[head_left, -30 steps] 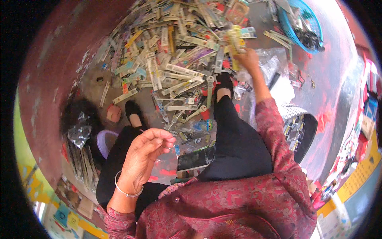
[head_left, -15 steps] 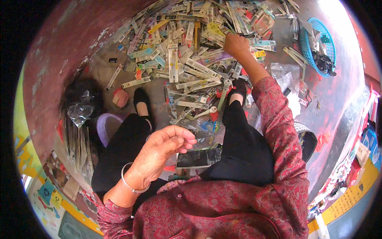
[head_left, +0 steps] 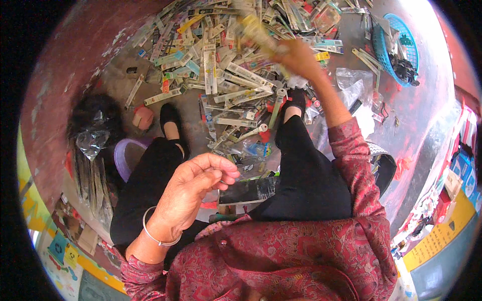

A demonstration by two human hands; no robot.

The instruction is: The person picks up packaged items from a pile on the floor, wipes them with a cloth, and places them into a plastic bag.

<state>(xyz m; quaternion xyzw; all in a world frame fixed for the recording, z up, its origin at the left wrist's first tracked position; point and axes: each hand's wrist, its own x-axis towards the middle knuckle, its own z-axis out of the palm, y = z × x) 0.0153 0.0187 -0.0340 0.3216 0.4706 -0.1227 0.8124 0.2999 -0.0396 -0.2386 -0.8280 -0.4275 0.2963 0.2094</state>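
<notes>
My right hand (head_left: 300,59) reaches over the right side of a heap of long, narrow plastic packets (head_left: 210,67). It is closed on one long clear packet with a yellow part (head_left: 257,33), smeared by motion, which points up and to the left. What lies inside this packet cannot be made out. Above my lap hovers my left hand (head_left: 193,180), a bangle on its wrist. Its fingers are curled and pressed together with the thumb, and nothing shows in them. Between my feet lie more narrow packets and a pale, long-handled piece with a round head (head_left: 262,128).
A blue plastic basket (head_left: 412,45) with black scraps stands at the right. Crumpled clear plastic bags (head_left: 351,83) lie beside the heap. At left are a purple ring-shaped rim (head_left: 120,155), a dark plastic-covered bundle (head_left: 98,125) and a reddish lump (head_left: 143,119). A dark box (head_left: 248,190) sits near my knees.
My right hand has lifted from the heap with a clear and yellow packet in it. My left hand has barely moved. The whole view has shifted slightly.
</notes>
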